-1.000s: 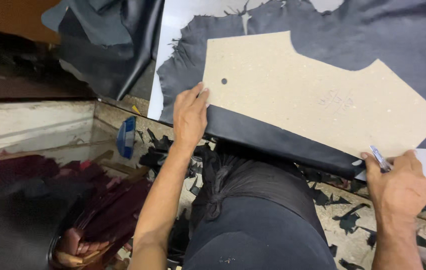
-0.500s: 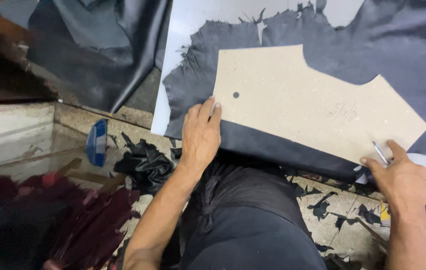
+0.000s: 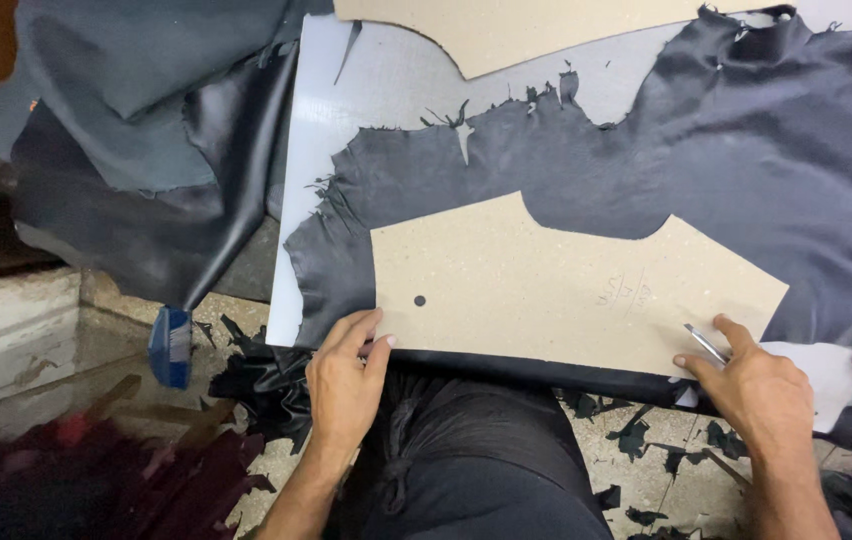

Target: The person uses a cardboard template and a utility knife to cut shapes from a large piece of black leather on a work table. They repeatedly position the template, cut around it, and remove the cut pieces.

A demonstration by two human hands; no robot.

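Left hand has slid to the template's lower-left corner, fingers flat on it; right hand still pinches pen at edge over leather.

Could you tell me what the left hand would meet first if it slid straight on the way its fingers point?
The left hand already rests on the cardboard pattern; sliding on, it would probably pass the small dark hole, then reach the black leather.

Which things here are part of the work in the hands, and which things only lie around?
In use: cardboard pattern, dark leather hide, marking tool, left hand, right hand.
Lying about: second cardboard piece, leather scraps, blue object, folded hides.
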